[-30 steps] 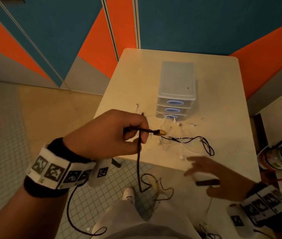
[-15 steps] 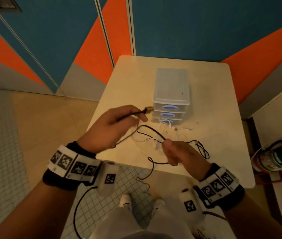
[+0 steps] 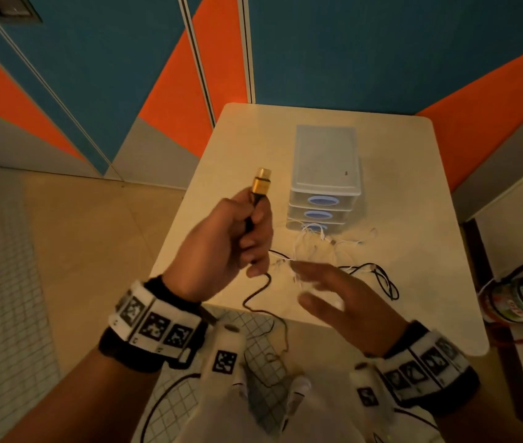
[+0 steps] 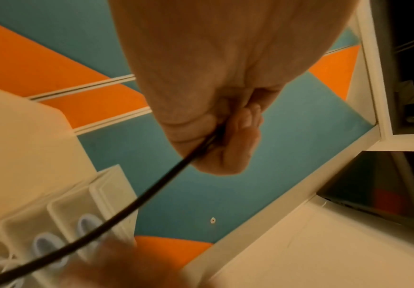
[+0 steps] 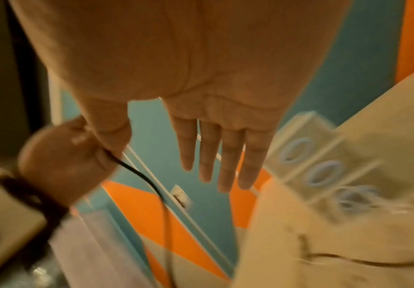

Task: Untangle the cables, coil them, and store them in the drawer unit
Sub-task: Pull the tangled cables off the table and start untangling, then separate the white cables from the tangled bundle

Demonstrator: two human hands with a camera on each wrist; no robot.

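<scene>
Above the left hand (image 3: 228,241), the gripped black cable (image 3: 255,298)'s gold plug (image 3: 261,182) (upright).

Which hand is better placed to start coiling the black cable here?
Right. The right hand is open and free beside the black cable hanging below the left hand, which grips the cable near its gold plug.

Dim warm-orange light, wide-angle edge warp, motion blur esp. right wrist view, grainy.
</scene>
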